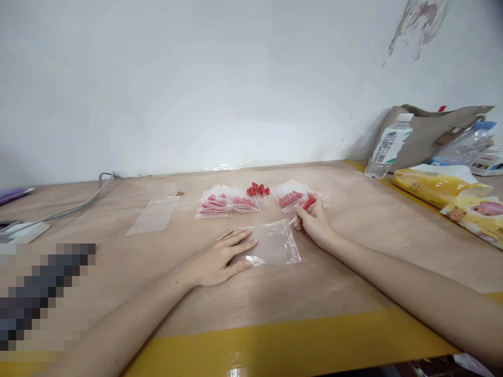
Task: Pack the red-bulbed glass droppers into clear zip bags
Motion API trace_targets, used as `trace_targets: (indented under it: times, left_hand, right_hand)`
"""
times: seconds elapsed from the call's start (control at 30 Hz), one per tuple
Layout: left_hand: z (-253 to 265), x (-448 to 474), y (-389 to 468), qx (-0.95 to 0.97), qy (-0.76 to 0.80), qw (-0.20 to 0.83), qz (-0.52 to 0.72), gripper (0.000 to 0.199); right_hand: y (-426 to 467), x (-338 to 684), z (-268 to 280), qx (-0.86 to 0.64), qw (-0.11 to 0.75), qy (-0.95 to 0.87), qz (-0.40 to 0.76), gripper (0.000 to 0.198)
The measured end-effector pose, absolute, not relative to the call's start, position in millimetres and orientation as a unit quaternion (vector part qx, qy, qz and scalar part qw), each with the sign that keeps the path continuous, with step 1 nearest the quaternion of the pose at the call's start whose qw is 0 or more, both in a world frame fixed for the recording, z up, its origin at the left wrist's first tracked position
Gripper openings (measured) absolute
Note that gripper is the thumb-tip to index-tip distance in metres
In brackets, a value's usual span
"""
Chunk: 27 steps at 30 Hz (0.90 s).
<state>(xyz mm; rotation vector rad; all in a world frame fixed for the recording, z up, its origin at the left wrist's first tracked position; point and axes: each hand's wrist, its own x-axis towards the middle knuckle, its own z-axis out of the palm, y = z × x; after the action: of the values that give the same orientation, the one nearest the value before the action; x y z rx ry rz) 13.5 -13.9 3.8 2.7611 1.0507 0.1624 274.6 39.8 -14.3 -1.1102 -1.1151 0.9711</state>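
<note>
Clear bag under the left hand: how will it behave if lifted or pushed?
The clear bag is probably floppy: it looks like thin film, wrinkled and shiny at its edges. Likely very light, as nothing shows inside. Pushed, it may crumple or slide, though the left hand rests on one end.

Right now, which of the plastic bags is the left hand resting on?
The frontmost bag: the left hand lies across its left end, while the other bags lie farther back.

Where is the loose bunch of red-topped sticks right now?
In the head view, the loose bunch lies near the centre, between the filled bags, beyond the clear bag that the left hand rests on.
</note>
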Motion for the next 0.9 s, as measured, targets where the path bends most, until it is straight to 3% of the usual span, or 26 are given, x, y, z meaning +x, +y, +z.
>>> trace_targets:
  times: [0.3,0.9]
  left_hand:
    - [3,13,-15,0.915,0.39,0.072,0.07,0.05]
    - [3,13,-15,0.906,0.408,0.07,0.088,0.047]
  right_hand:
    - [42,292,-18,-0.473,0.649,-0.469,0.367,0.039]
    - [43,291,-25,-0.456,0.646,-0.48,0.38,0.038]
